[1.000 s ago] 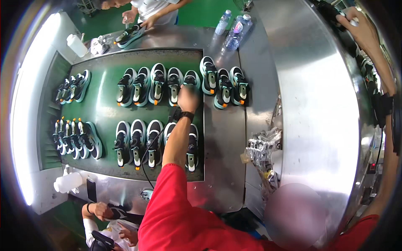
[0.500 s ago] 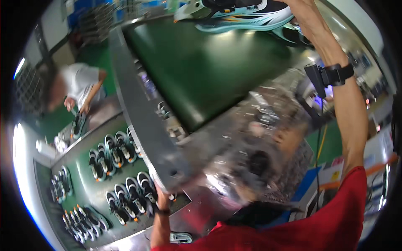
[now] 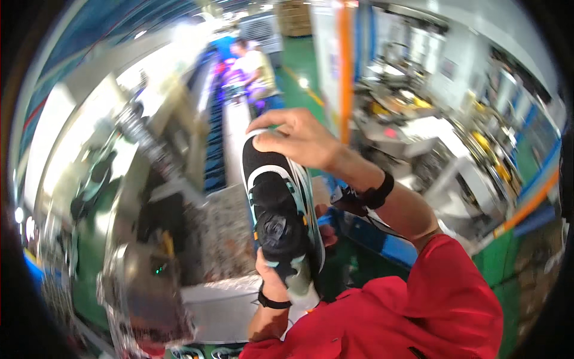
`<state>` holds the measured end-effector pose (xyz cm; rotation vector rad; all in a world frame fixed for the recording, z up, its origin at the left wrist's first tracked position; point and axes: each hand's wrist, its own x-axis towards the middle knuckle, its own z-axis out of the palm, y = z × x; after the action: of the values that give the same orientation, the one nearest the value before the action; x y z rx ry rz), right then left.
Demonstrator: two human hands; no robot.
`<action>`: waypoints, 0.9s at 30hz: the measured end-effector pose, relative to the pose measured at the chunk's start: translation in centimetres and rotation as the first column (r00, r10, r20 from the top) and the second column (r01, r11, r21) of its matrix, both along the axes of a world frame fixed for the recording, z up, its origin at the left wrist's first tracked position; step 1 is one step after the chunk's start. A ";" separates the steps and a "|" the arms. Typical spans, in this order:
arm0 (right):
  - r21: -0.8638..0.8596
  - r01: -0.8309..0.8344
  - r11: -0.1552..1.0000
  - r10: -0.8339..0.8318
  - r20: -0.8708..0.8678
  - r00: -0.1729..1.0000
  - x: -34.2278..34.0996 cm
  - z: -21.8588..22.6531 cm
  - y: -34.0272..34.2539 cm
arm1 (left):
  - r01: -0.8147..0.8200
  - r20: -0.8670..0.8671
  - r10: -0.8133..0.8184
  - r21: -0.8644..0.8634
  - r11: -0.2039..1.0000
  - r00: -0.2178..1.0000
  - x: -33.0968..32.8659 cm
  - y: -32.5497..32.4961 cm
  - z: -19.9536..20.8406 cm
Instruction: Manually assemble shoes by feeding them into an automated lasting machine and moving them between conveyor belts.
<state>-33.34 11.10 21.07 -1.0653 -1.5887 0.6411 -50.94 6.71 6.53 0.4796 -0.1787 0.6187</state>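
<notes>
A black sneaker (image 3: 272,194) with white and light teal trim is held upright in front of my chest, toe up and heel toward me. My right hand (image 3: 299,140) is closed over its toe, with the thumb on the upper. Lower down, my left hand (image 3: 272,278) wraps round the heel end, and fingertips show past the sole on the far side. Crumpled black material fills the shoe's opening. Another pale sole edge shows along its right side; I cannot tell whether that is a second shoe.
A clear-plastic-covered machine (image 3: 143,293) stands at lower left, beside a green belt (image 3: 89,293). Shoes (image 3: 188,352) show at the bottom edge. Ahead, a long conveyor (image 3: 236,134) leads to a person (image 3: 257,69). An orange post (image 3: 345,72) and a cluttered workbench (image 3: 427,131) are at right.
The view has swung from the rows of shoes to the aisle. My right hand has brought a sneaker in from the green belt, and my left hand has moved from the table edge onto it.
</notes>
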 end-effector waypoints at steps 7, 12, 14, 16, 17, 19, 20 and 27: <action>-0.093 0.183 0.979 -0.202 -0.593 0.779 17.8 -10.4 -22.9 | -0.049 -0.300 0.080 0.110 0.993 0.950 20.5 -6.4 -1.8; -0.212 0.853 0.476 -0.875 -0.208 0.436 25.4 -15.4 -31.1 | 0.044 -0.497 0.312 0.582 0.812 0.810 34.1 -14.2 -2.2; -0.230 0.893 0.388 -0.899 -0.306 0.312 29.4 -17.8 -34.4 | 0.240 -0.579 0.251 0.639 0.731 0.776 38.7 -15.8 -3.6; -0.272 0.928 0.256 -0.938 -0.301 0.171 32.9 -17.9 -38.7 | 0.345 -0.542 0.031 0.577 0.740 0.840 44.1 -17.3 -4.9; -0.290 0.940 0.181 -0.950 -0.299 0.091 34.7 -17.9 -40.9 | 0.459 -0.641 -0.047 0.494 0.738 0.766 46.6 -18.4 -4.6; -0.283 0.957 0.064 -0.965 -0.261 -0.013 37.2 -18.2 -43.5 | 0.453 -0.645 0.046 0.584 0.674 0.763 53.4 -18.4 -8.3; -0.251 0.968 -0.009 -0.973 -0.222 -0.066 38.5 -18.4 -44.9 | 0.474 -0.701 0.112 0.582 0.661 0.704 57.1 -19.0 -9.2; -0.259 0.921 -0.290 -0.917 -0.199 -0.345 41.7 -18.9 -49.5 | 0.468 -0.565 0.577 0.821 0.325 0.590 76.1 -20.4 -17.4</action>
<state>8.34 -38.36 2.21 -1.6991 0.1468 -0.4664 25.21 -13.64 -10.90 1.9957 0.4596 0.2051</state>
